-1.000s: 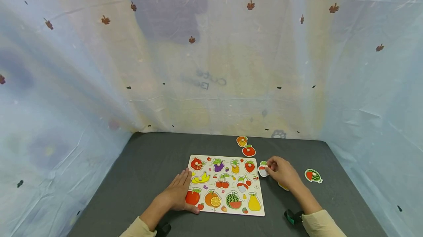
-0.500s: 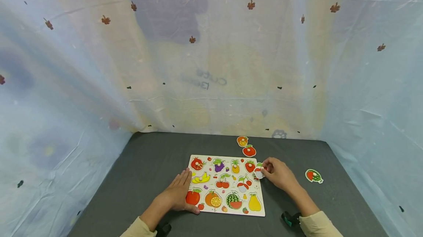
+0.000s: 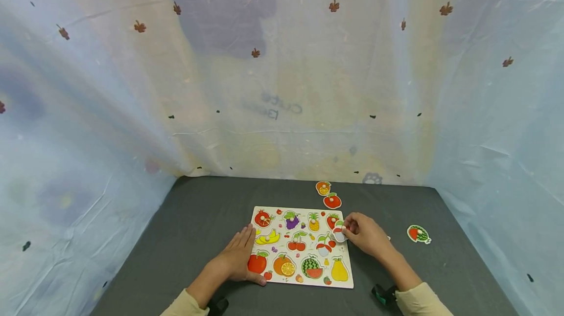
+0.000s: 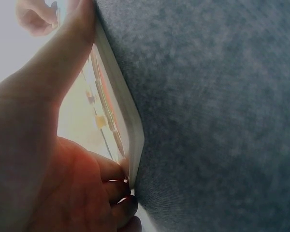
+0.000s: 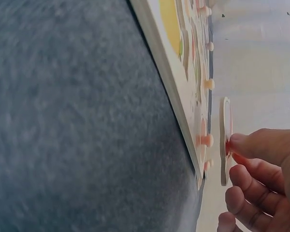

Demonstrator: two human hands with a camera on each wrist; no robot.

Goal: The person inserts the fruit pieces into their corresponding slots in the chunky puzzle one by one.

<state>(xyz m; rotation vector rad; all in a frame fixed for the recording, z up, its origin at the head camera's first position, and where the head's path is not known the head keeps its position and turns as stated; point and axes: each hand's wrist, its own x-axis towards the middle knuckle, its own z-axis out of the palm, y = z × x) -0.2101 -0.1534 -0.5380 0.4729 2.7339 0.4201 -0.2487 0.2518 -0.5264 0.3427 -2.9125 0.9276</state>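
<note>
A white wooden fruit peg puzzle board (image 3: 304, 281) lies on the dark table. My left hand (image 3: 238, 256) rests along its left edge, fingers straight over the side and thumb by the near corner. The left wrist view shows the fingers (image 4: 118, 193) against the board's edge. My right hand (image 3: 367, 235) pinches a red-and-white puzzle piece (image 3: 338, 232) with a green top between thumb and index finger. In the right wrist view that piece (image 5: 224, 121) stands edge-on, a gap away from the board's pegs. In the head view it overlaps the board's right edge, just below the strawberry piece (image 3: 333, 221).
An orange piece (image 3: 323, 188) and a red fruit piece (image 3: 332, 201) lie beyond the board's far right corner. To the right lies a watermelon piece (image 3: 418, 234). A pale bit of something shows behind my right wrist. A patterned curtain (image 3: 282, 86) surrounds the table (image 3: 211, 198).
My right hand has carried the red-and-white piece leftward, from beside the board to over its right edge. My left hand has stayed on the board.
</note>
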